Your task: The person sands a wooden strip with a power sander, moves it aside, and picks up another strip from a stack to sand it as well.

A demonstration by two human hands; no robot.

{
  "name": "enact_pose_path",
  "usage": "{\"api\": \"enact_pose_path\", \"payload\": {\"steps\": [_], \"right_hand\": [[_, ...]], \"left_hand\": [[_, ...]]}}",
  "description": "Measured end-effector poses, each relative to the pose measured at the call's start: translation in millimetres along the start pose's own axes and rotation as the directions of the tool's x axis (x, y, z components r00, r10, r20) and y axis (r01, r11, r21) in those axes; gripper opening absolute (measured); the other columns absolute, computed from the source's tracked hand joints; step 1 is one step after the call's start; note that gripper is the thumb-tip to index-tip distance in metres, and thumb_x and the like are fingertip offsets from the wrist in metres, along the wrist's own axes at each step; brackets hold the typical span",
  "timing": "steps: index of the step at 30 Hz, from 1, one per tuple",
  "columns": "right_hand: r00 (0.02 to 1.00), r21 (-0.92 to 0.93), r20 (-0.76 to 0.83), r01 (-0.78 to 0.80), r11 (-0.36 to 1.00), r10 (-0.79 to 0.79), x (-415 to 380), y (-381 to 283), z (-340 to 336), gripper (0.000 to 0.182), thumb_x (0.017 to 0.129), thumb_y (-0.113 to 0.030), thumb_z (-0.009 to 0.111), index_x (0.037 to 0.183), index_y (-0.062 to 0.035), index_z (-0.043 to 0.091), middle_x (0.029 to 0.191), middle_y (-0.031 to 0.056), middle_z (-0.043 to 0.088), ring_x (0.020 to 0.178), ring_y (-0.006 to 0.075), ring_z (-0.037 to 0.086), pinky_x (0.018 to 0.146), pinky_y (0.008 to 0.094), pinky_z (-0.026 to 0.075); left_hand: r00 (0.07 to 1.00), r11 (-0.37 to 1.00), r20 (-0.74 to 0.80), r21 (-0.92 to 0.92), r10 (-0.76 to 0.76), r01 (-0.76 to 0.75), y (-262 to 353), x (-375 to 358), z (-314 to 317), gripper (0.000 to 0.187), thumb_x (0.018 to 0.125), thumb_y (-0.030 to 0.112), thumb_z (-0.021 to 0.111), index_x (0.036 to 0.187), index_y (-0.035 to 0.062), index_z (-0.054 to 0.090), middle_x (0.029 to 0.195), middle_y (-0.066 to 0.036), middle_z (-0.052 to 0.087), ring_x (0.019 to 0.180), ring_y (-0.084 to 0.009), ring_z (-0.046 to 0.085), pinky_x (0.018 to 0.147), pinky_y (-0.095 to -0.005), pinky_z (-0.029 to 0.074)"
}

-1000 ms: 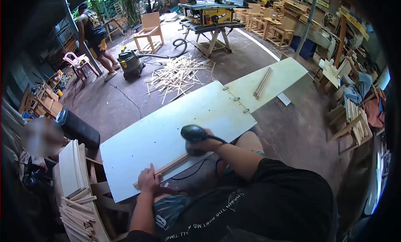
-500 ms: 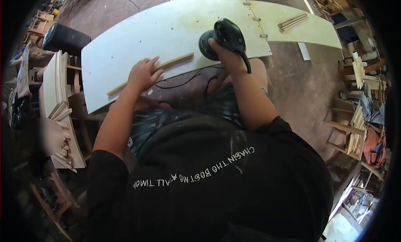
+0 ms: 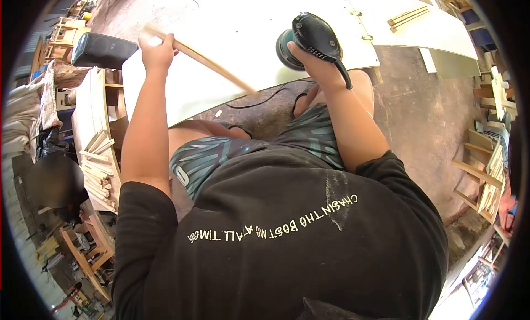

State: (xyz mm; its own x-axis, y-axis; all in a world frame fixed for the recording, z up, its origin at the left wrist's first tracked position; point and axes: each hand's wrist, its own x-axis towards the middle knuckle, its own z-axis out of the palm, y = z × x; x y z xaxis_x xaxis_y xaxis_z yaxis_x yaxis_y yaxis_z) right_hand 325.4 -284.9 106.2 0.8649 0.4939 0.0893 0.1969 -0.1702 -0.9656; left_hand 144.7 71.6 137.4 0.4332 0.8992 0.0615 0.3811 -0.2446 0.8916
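Observation:
Raised over the left part of the white board (image 3: 221,16), my left hand (image 3: 158,52) grips a thin wooden strip (image 3: 204,60) near its upper end. The strip slants down to the right, slightly blurred. My right hand (image 3: 314,62) is wrapped round a black and teal power sander (image 3: 314,37). The sander is tilted, its round pad facing left, above the board's near edge. Its cord hangs down past my wrist. Several thin strips (image 3: 408,17) lie together on the board's right section.
A black speaker (image 3: 104,50) stands at the board's left end. Stacked wood pieces (image 3: 98,165) are at the left, with a dark blurred shape beside them. Wooden frames with strips (image 3: 486,182) stand at the right. A black cable (image 3: 256,102) runs near my feet.
My left hand has taken hold of the wooden strip and lifted it off the board, turning it. The sander stays in my right hand. The view has shifted and brightened.

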Motion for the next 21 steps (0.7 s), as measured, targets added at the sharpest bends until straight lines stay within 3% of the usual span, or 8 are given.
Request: {"api": "enact_pose_path", "payload": {"steps": [1,3,5,7,10,13,14,21], "right_hand": [[0.999,0.002,-0.008,0.04,0.999,-0.04,3,6,2,0.047,0.078,-0.028,0.092,0.116,-0.0062,0.074,0.101,0.0074,0.078,0.093,0.0165,0.074,0.085,0.0336,0.061],[1.0,-0.007,0.023,0.003,1.0,-0.003,6,15,6,0.049,0.08,-0.031,0.09,0.119,-0.0065,0.074,0.106,0.0086,0.077,0.097,0.0186,0.072,0.088,0.0361,0.059],[0.998,-0.036,0.062,0.018,0.999,-0.016,5,9,4,0.053,0.084,-0.037,0.087,0.125,-0.0065,0.073,0.113,0.0101,0.075,0.104,0.0213,0.07,0.09,0.0396,0.057],[0.996,-0.078,0.08,-0.028,0.997,0.034,2,2,4,0.055,0.084,-0.039,0.087,0.127,-0.0066,0.072,0.116,0.0115,0.074,0.108,0.023,0.068,0.096,0.0401,0.054],[0.999,-0.023,-0.002,-0.046,0.999,0.046,1,14,12,0.048,0.079,-0.031,0.091,0.117,-0.0054,0.077,0.107,0.0091,0.08,0.1,0.0192,0.075,0.09,0.0363,0.06],[1.0,-0.084,0.005,-0.029,0.996,0.03,1,17,14,0.048,0.08,-0.032,0.09,0.118,-0.0055,0.077,0.109,0.0104,0.079,0.101,0.0199,0.074,0.091,0.037,0.06],[1.0,-0.072,0.001,-0.031,0.997,0.031,0,16,14,0.048,0.081,-0.032,0.09,0.119,-0.0056,0.077,0.111,0.0116,0.079,0.102,0.0208,0.074,0.091,0.0376,0.06],[0.993,-0.125,0.04,-0.102,0.987,0.107,-5,12,17,0.055,0.082,-0.033,0.089,0.128,-0.008,0.074,0.118,0.0115,0.076,0.108,0.0223,0.072,0.093,0.0408,0.059]], "left_hand": [[0.994,0.996,-0.076,0.042,-0.079,0.082,-24,-6,-3,0.111,0.091,0.011,0.079,0.165,-0.0047,-0.003,0.103,-0.023,0.073,0.083,-0.0194,0.074,0.061,-0.0307,0.062],[0.982,0.902,-0.076,0.387,-0.173,0.189,-93,-10,-15,0.077,0.093,0.032,0.073,0.151,-0.0012,0.037,0.112,-0.024,0.073,0.097,-0.0281,0.072,0.084,-0.0431,0.06],[0.984,0.476,-0.028,0.873,-0.178,0.111,-156,-21,-30,0.063,0.093,0.062,0.064,0.129,0.0123,0.075,0.127,-0.024,0.072,0.124,-0.038,0.068,0.105,-0.0494,0.053],[0.956,0.573,-0.168,0.771,-0.239,0.278,-105,-76,-28,0.063,0.093,0.065,0.066,0.128,0.0143,0.076,0.135,-0.02,0.068,0.127,-0.0361,0.065,0.107,-0.048,0.05],[0.996,0.374,-0.088,0.925,0.032,0.07,-94,-101,-36,0.064,0.09,0.067,0.07,0.13,0.0172,0.076,0.137,-0.015,0.067,0.129,-0.0346,0.061,0.109,-0.0476,0.047],[0.876,0.338,0.29,0.839,0.385,-0.426,-124,-93,-49,0.063,0.09,0.068,0.07,0.13,0.0191,0.076,0.133,-0.019,0.067,0.125,-0.0403,0.061,0.111,-0.0509,0.044],[0.894,0.455,0.313,0.777,0.32,-0.435,-134,-91,-49,0.056,0.087,0.063,0.076,0.124,0.0214,0.079,0.125,-0.01,0.07,0.124,-0.0327,0.061,0.107,-0.047,0.046],[0.881,0.677,0.438,0.596,0.176,-0.432,-154,-94,-62,0.047,0.096,0.053,0.071,0.133,0.0258,0.074,0.108,-0.009,0.072,0.094,-0.0328,0.072,0.084,-0.0464,0.058]]}}
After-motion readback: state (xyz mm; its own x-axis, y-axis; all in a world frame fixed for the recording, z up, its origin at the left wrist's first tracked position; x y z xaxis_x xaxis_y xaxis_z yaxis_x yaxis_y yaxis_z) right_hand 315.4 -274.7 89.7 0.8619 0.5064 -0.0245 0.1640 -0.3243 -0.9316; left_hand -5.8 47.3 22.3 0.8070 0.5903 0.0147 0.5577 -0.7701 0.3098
